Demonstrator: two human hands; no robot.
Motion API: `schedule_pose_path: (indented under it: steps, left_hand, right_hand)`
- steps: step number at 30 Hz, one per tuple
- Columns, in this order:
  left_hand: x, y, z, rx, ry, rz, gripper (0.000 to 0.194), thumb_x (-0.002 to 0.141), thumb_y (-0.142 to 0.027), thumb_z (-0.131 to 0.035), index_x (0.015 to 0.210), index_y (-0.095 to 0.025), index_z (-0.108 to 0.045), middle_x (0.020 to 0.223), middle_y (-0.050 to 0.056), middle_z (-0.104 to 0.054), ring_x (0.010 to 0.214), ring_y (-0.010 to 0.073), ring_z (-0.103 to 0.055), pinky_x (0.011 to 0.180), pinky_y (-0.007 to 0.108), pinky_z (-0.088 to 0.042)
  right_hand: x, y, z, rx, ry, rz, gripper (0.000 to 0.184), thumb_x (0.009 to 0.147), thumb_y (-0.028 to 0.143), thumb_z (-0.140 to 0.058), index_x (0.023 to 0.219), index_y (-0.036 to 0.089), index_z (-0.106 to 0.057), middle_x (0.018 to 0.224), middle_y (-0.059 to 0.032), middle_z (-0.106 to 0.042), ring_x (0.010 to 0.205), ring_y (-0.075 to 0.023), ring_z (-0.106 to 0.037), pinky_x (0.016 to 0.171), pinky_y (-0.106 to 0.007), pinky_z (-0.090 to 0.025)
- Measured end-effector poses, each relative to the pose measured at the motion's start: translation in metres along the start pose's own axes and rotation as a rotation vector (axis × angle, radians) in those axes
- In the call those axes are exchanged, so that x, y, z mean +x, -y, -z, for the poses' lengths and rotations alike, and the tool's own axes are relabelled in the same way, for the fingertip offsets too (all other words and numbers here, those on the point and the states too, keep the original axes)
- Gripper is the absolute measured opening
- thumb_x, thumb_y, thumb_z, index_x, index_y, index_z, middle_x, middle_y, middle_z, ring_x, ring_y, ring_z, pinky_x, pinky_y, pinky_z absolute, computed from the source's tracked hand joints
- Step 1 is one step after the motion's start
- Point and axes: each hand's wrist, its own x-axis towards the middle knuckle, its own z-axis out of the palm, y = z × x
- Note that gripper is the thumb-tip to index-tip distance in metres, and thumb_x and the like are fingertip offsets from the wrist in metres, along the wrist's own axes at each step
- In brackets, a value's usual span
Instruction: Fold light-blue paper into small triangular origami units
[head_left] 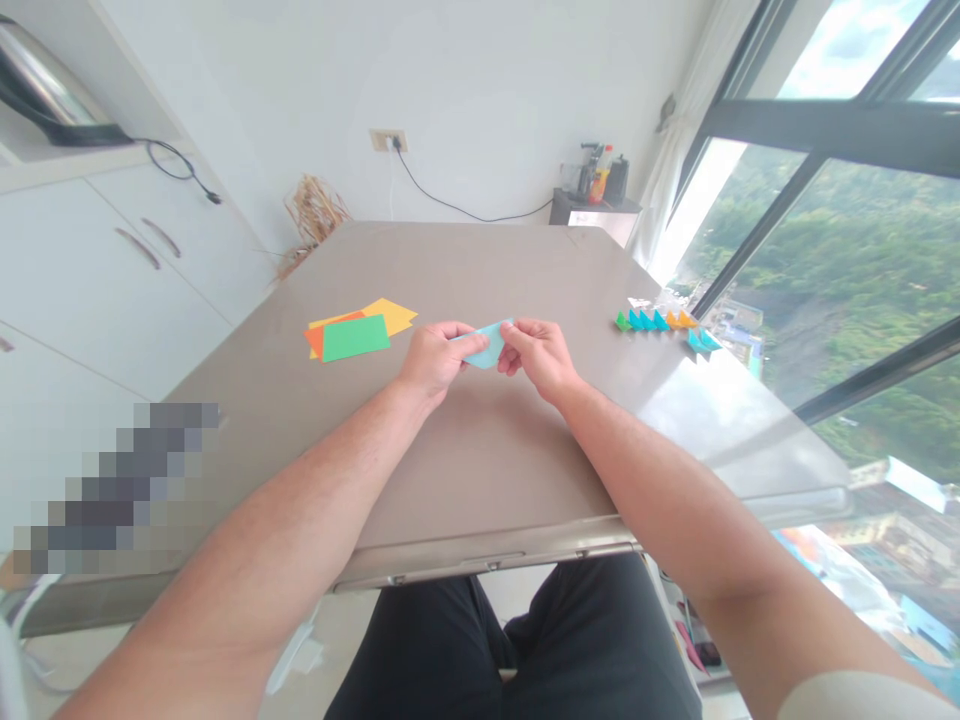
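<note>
Between my two hands is a small folded piece of light blue paper [489, 346], held above the middle of the table. My left hand [439, 358] grips its left end, with the thumb lying on top. The fingers of my right hand [538, 352] pinch the paper's upper right corner. To the left lie loose sheets of coloured paper: a green sheet [356, 338] on top, with an orange sheet [313, 343] and yellow paper [391, 312] partly beneath it. Folded paper boats [643, 320] in green, blue and orange stand in a row at the right.
The grey-brown table [480, 470] has its front edge close to my lap. Large windows [862, 250] run along the right side. White cabinets [90, 250] stand at the left. Behind the table is a small cabinet [596, 212] with bottles on it. A blurred, pixelated patch [120, 490] covers something at left.
</note>
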Motion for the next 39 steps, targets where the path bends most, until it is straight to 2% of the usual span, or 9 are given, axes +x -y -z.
schedule_pose_path:
  steps: [4,9,11,14,18,22,25,29,39]
  left_hand:
    - [0.0002,-0.001,0.0011,0.016,0.023,0.02,0.026,0.057,-0.036,-0.087,0.066,-0.018,-0.071,0.061,0.001,-0.064,0.059,0.0134,-0.057,0.059,0.028,-0.042]
    - [-0.0015,-0.0005,0.0015,0.075,0.061,-0.023,0.029,0.061,-0.04,-0.087,0.069,-0.016,-0.072,0.061,0.002,-0.063,0.057,0.0122,-0.055,0.055,0.027,-0.04]
    - [-0.0027,-0.0014,0.0017,0.037,0.078,-0.032,0.032,0.063,-0.039,-0.087,0.082,-0.016,-0.075,0.069,0.003,-0.068,0.062,0.0136,-0.06,0.056,0.026,-0.043]
    - [-0.0044,-0.0035,0.0022,-0.027,0.093,-0.018,0.05,0.064,-0.031,-0.085,0.11,-0.018,-0.073,0.082,0.004,-0.073,0.07,0.017,-0.069,0.061,0.028,-0.051]
    - [-0.0046,-0.003,0.002,0.051,0.01,-0.07,0.063,0.065,-0.022,-0.081,0.126,-0.017,-0.066,0.073,0.002,-0.072,0.064,0.0197,-0.071,0.062,0.03,-0.055]
    - [-0.0046,0.0005,-0.0004,0.174,-0.033,-0.177,0.072,0.067,-0.018,-0.077,0.137,-0.021,-0.062,0.068,-0.001,-0.071,0.061,0.0177,-0.07,0.061,0.028,-0.056]
    - [-0.0059,0.0016,-0.0019,0.182,-0.008,-0.218,0.06,0.07,-0.022,-0.075,0.13,-0.021,-0.068,0.075,0.001,-0.073,0.064,0.0175,-0.071,0.063,0.029,-0.058]
    - [-0.0065,0.0018,-0.0016,0.181,-0.017,-0.227,0.042,0.075,-0.028,-0.072,0.115,-0.017,-0.075,0.075,0.003,-0.073,0.064,0.019,-0.072,0.065,0.031,-0.06]
    - [-0.004,0.0033,0.002,0.239,-0.037,-0.262,0.041,0.073,-0.029,-0.075,0.113,-0.019,-0.075,0.076,0.003,-0.072,0.065,0.017,-0.069,0.064,0.03,-0.06]
  right_hand:
    - [-0.0005,0.0014,0.0003,-0.015,-0.011,0.016,0.035,0.089,0.047,-0.059,0.066,0.021,-0.058,0.055,-0.0008,-0.059,0.053,-0.0136,-0.057,0.053,-0.026,-0.048]
    - [0.0004,0.0009,0.0042,-0.121,-0.052,0.048,0.024,0.08,0.041,-0.071,0.072,0.019,-0.064,0.054,0.0006,-0.062,0.05,-0.0124,-0.056,0.051,-0.025,-0.045]
    - [0.0016,-0.0011,0.0058,-0.132,-0.103,0.058,0.026,0.081,0.041,-0.072,0.07,0.019,-0.063,0.055,-0.0003,-0.064,0.05,-0.0128,-0.057,0.051,-0.026,-0.046]
    - [0.0035,-0.0041,0.0075,-0.113,-0.153,0.053,0.027,0.082,0.043,-0.07,0.073,0.02,-0.063,0.059,-0.0013,-0.067,0.053,-0.0139,-0.062,0.054,-0.027,-0.05]
    - [0.0037,-0.0044,0.008,-0.082,-0.119,0.025,0.022,0.078,0.037,-0.074,0.089,0.02,-0.066,0.067,-0.0005,-0.07,0.058,-0.0157,-0.067,0.059,-0.029,-0.056]
    - [0.0004,-0.0012,0.0069,-0.169,-0.095,0.023,0.028,0.074,0.026,-0.072,0.102,0.021,-0.07,0.066,0.0025,-0.069,0.059,-0.0159,-0.068,0.059,-0.029,-0.056]
    - [-0.0014,-0.0009,0.0066,-0.232,-0.09,0.061,0.038,0.076,0.026,-0.069,0.114,0.024,-0.073,0.062,0.0036,-0.066,0.06,-0.0168,-0.068,0.058,-0.029,-0.053]
    - [-0.0004,-0.0046,0.0074,-0.276,-0.092,0.095,0.037,0.078,0.029,-0.068,0.113,0.024,-0.078,0.064,0.0026,-0.066,0.061,-0.017,-0.068,0.06,-0.03,-0.052]
    - [0.0,-0.0056,0.0097,-0.268,-0.103,0.083,0.039,0.077,0.031,-0.07,0.114,0.023,-0.078,0.06,0.0014,-0.067,0.059,-0.0168,-0.065,0.057,-0.029,-0.05]
